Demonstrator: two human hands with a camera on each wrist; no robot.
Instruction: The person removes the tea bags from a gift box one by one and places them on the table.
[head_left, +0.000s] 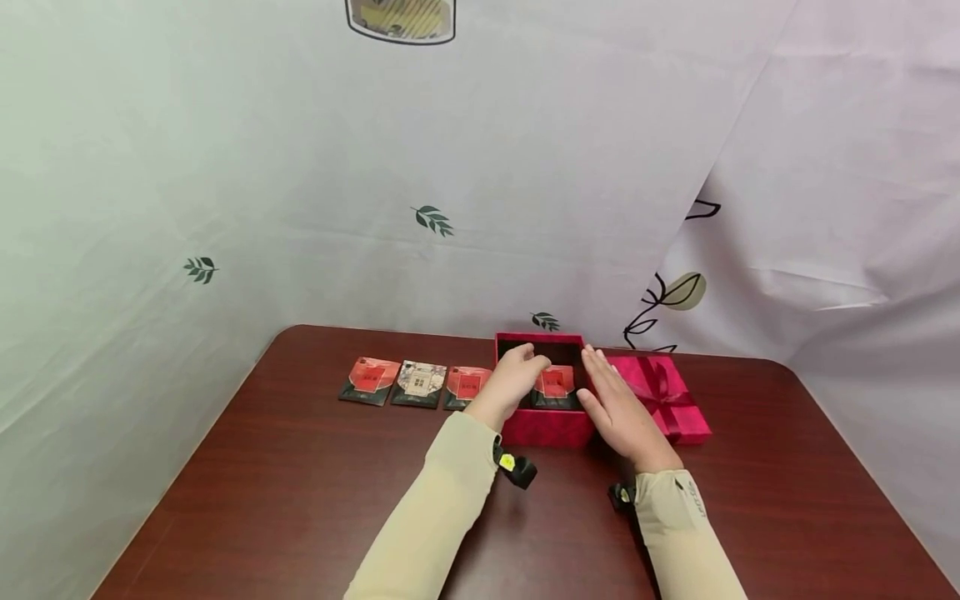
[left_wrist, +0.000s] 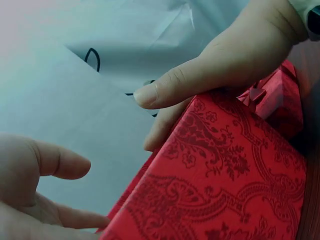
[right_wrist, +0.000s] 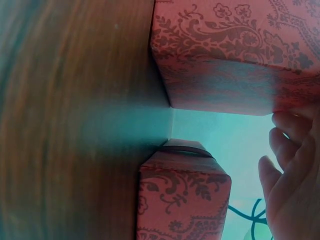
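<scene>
- A person's left hand (head_left: 516, 379) reaches over the near-left rim of an open red box (head_left: 546, 427) at the far middle of a dark wooden table (head_left: 300, 483), its fingers curled down into the box; whether they grip anything there cannot be told.
- The left wrist view shows the same hand's (left_wrist: 35, 185) fingers loosely bent and apart above the box's patterned red wall (left_wrist: 225, 190), with nothing between them.
- The right hand (head_left: 618, 408) lies flat, fingers straight and together, along the right side of the box, touching its wall; it holds nothing.
- Inside the box sits a red-and-black packet (head_left: 553, 385), between the two hands.
- Three more packets lie in a row on the table just left of the box: a red one (head_left: 369, 379), a pale grey one (head_left: 418, 383) and another red one (head_left: 463, 386), the last partly under the left wrist.
- A red lid with a ribbon bow (head_left: 663, 396) rests just right of the box, beside the right hand.
- A white cloth printed with leaves (head_left: 480, 167) hangs behind the table.
</scene>
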